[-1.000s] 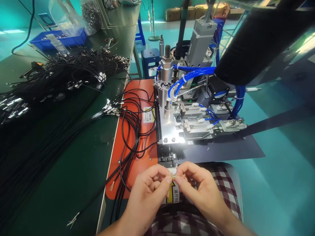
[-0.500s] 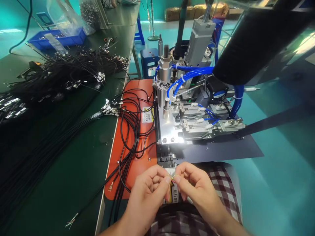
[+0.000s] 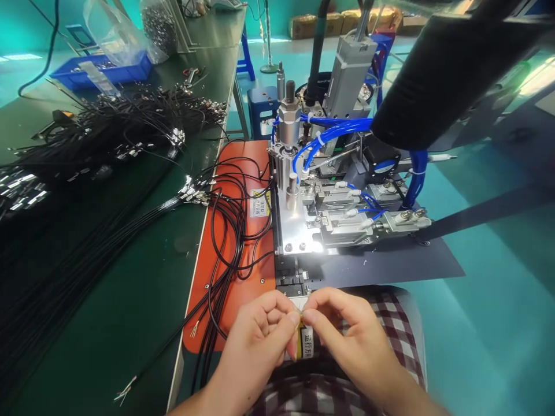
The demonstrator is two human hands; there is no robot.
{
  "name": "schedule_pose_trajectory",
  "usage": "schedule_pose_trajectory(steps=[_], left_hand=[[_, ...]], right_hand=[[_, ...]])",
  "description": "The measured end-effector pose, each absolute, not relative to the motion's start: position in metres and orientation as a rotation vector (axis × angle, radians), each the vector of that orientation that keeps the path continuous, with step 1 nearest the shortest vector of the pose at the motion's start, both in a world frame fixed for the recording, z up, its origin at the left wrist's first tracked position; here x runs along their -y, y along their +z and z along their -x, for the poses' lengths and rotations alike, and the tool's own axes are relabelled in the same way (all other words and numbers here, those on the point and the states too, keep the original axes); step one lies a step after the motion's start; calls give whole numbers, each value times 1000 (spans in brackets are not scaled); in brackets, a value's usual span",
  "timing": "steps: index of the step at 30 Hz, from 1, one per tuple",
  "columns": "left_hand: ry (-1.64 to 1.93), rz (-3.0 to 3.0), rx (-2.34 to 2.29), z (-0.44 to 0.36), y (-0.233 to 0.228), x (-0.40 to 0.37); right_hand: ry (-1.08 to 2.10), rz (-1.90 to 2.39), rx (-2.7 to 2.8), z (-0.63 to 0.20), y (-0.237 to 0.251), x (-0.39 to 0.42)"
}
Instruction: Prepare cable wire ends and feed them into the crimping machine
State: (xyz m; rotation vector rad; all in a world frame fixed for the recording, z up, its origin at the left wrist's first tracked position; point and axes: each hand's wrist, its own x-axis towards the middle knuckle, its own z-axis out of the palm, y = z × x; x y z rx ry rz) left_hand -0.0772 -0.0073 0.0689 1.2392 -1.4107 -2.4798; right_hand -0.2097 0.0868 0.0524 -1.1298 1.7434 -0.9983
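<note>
**Fine wires in the fingertips, cables crowding alongside**

The left hand [image 3: 262, 332] pinches fine wires [image 3: 300, 314]; the right hand's [image 3: 353, 326] fingertips meet them, grip unclear. Black cables [image 3: 236, 231] clutter the orange plate [image 3: 249, 289] leftward. Ahead stands the machine [image 3: 299, 222], a black cylinder [image 3: 433, 81] blocking the view behind. Farther sits a blue tray [image 3: 130, 70].

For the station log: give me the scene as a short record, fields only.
Left hand: pinching thin wires
Right hand: at the same wires; exact grip unclear
Wire count: too small to tell
Orange panel: black cables draped across it
Pneumatic fixture: beyond the hands, with blue air tubes
Green tabletop: more cables, blue bin
</note>
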Motion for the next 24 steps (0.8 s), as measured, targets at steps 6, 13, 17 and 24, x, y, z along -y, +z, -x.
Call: schedule_pose_trajectory(steps=[6, 13, 17, 24], left_hand=[[-2527, -1193, 1390, 75, 71, 6], [-1672, -951, 2373, 71, 65, 11], [-1243, -673, 2422, 71, 52, 26], [-688, -429, 2686, 76, 38, 42]], right_hand=[[-974, 1259, -1670, 215, 54, -90], [-999, 818, -1603, 222, 56, -84], [-1060, 678, -1620, 228, 46, -68], [-1011, 711, -1620, 235, 22, -66]])
